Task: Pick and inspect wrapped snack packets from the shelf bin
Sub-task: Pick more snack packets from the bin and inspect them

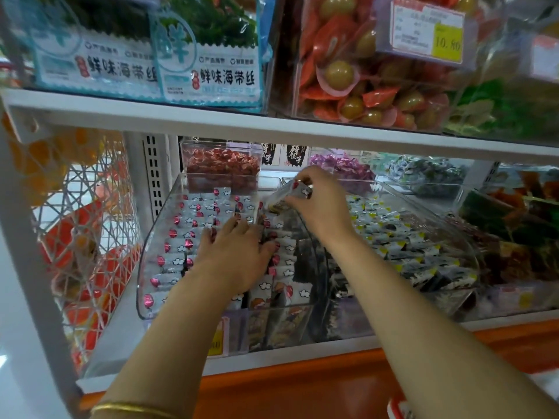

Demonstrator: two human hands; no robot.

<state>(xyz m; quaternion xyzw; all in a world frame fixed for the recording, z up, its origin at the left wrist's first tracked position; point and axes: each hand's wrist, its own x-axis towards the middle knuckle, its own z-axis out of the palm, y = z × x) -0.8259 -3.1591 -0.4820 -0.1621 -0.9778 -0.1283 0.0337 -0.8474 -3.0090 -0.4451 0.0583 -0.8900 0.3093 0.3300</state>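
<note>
- A white store shelf (272, 125) with 2 levels filled the view, stocked with bagged and loose snacks.
- On the lower level sat a clear plastic bin (157, 237), its front tilted toward the viewer.
- Just beside it on the right sat a second clear bin (472, 255) of packets marked in yellow.
- Seaweed bags (208, 55) stood on the upper level, above the clear plastic bin.
- Wrapped snack packets (193, 213), pale with red balloons and white clouds, lay in rows inside the clear plastic bin.
- The left hand (236, 252) lay palm down on those packets, fingers spread and gripping nothing.
- The right hand (320, 204) was raised over the bin's rear right corner.
- It pinched 1 packet (290, 193) between thumb and fingertips, clear of the rows.
- A gold bangle (130, 408) circled the left forearm.
</note>
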